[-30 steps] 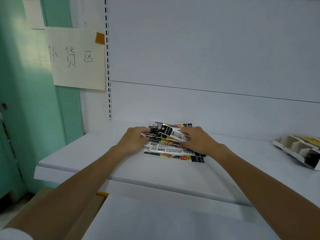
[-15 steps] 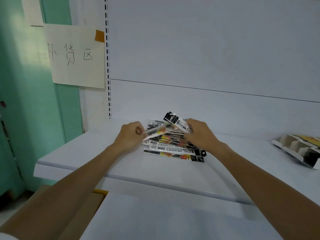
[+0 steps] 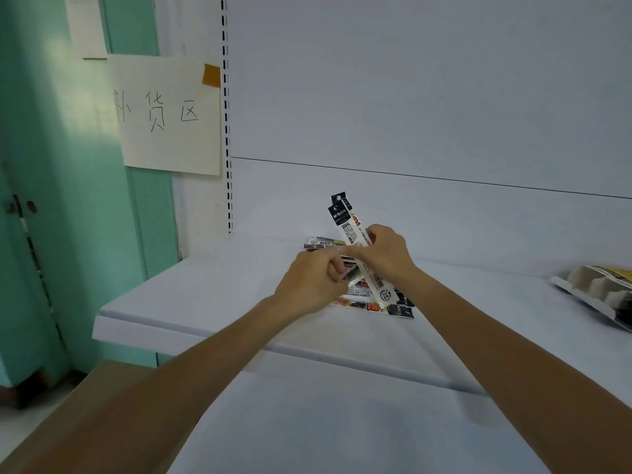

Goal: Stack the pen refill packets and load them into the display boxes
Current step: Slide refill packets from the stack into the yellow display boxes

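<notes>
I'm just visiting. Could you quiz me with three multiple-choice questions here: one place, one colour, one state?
1. Where is the display box? A. right end of the shelf B. on a chair C. on the floor
2. The tape on the paper sign is: A. blue B. orange C. green
3. The packet in the right hand is: A. flat on the shelf B. raised and tilted C. inside the box
Answers: A, it lies at the right edge; B, the strip is orange; B, its top points upward.

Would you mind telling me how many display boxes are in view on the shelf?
1: a display box lies at the far right of the shelf, partly cut off by the picture's edge. More may sit out of view beyond it.
</notes>
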`<control>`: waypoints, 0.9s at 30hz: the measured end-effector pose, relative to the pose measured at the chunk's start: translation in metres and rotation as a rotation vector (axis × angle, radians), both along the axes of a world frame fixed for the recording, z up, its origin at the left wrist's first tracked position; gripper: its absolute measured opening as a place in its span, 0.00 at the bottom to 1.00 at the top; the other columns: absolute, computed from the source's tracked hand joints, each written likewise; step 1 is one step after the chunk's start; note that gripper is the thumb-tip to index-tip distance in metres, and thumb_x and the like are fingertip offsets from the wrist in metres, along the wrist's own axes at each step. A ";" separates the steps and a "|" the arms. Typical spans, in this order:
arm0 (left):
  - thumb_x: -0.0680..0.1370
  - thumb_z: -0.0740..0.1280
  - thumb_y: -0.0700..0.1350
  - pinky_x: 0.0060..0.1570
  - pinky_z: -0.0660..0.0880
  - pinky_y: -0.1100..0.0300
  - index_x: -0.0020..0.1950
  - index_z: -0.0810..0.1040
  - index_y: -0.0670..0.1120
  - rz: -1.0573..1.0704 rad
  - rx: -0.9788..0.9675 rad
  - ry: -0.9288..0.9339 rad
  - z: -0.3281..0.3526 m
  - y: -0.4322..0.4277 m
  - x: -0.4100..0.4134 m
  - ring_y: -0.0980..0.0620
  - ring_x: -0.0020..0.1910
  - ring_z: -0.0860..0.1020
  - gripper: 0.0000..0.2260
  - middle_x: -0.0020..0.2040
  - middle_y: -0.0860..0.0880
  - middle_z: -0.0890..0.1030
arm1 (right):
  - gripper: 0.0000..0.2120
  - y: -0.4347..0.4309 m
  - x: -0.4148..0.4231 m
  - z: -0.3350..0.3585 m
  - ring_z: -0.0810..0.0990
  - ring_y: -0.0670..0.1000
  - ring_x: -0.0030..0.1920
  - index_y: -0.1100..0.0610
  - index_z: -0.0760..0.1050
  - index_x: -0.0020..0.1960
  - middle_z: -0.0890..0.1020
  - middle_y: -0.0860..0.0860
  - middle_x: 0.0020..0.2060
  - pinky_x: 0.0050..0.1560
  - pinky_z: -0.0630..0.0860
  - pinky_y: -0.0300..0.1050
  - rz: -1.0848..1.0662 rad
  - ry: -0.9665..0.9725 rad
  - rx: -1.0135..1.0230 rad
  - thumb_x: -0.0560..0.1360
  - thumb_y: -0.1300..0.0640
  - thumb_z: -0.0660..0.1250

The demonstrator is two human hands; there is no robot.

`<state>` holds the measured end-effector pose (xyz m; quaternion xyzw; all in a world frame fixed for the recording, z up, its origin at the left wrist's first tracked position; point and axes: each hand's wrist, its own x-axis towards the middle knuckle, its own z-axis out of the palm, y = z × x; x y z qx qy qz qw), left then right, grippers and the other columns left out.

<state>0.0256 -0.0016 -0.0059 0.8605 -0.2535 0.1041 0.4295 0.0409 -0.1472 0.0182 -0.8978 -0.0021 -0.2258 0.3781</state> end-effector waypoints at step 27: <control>0.71 0.70 0.45 0.54 0.72 0.53 0.58 0.74 0.45 0.114 0.326 -0.661 0.019 -0.015 -0.001 0.50 0.56 0.72 0.16 0.54 0.50 0.76 | 0.11 -0.038 -0.024 -0.001 0.73 0.48 0.37 0.57 0.67 0.56 0.73 0.48 0.39 0.34 0.70 0.36 0.218 0.102 -0.382 0.77 0.55 0.63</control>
